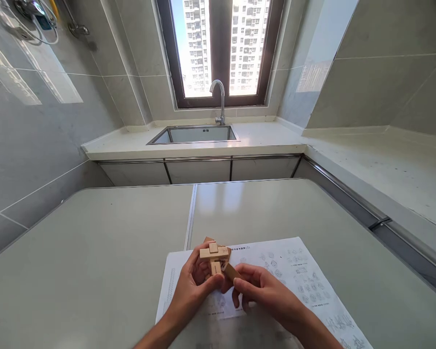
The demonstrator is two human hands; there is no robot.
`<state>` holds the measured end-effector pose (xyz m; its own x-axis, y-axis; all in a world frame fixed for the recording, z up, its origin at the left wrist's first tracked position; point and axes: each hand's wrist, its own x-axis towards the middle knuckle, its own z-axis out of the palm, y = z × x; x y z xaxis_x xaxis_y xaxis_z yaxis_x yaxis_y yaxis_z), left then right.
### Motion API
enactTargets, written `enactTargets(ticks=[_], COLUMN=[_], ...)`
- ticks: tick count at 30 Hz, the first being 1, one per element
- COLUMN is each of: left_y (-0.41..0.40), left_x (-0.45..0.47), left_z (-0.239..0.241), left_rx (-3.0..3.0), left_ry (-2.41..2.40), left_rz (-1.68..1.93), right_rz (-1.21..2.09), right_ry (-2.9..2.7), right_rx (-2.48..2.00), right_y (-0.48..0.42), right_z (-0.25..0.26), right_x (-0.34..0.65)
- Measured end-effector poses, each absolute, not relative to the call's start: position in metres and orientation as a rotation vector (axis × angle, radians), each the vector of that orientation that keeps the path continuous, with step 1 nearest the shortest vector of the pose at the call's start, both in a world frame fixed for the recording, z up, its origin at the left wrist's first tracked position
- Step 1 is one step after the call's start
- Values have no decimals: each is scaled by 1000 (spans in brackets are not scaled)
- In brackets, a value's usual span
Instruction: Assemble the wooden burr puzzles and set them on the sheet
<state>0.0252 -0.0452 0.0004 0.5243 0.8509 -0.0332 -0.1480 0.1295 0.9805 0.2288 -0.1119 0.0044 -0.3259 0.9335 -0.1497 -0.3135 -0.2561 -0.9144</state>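
Note:
A small wooden interlocking puzzle (215, 257) of pale notched bars is held above a printed sheet (298, 276) on the table. My left hand (192, 286) is closed around its left and lower side. My right hand (261, 291) pinches a darker wooden bar (232, 272) that slants out of the puzzle's lower right. Both hands meet under the puzzle, and the fingers hide its underside.
The grey table (94, 252) has a seam down its middle. Beyond it runs a white counter (269, 138) with a steel sink (198, 134) and a tap (220, 99) under a window. A second counter (392, 165) runs along the right.

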Motion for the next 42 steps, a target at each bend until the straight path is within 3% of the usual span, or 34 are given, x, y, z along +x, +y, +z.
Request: enactTargets(ticks=[8, 13, 19, 27, 42], left_y=[-46, -52, -54, -57, -53], left_x=[27, 29, 32, 33, 30], left_z=[2, 6, 5, 6, 1], left_rx=[1220, 1291, 1393, 1519, 1862], left_ry=[725, 808, 866, 880, 826], left_rz=[785, 774, 799, 827, 788], right_rz=[1195, 1060, 1169, 1596, 1645], right_ry=[-1230, -1194, -1152, -814, -705], right_rx=[-1180, -1211, -1150, -980, -980], right_y=[-110, -110, -111, -111, -113], right_z=[-2, -7, -6, -1, -11], right_x=[221, 217, 213, 216, 223])
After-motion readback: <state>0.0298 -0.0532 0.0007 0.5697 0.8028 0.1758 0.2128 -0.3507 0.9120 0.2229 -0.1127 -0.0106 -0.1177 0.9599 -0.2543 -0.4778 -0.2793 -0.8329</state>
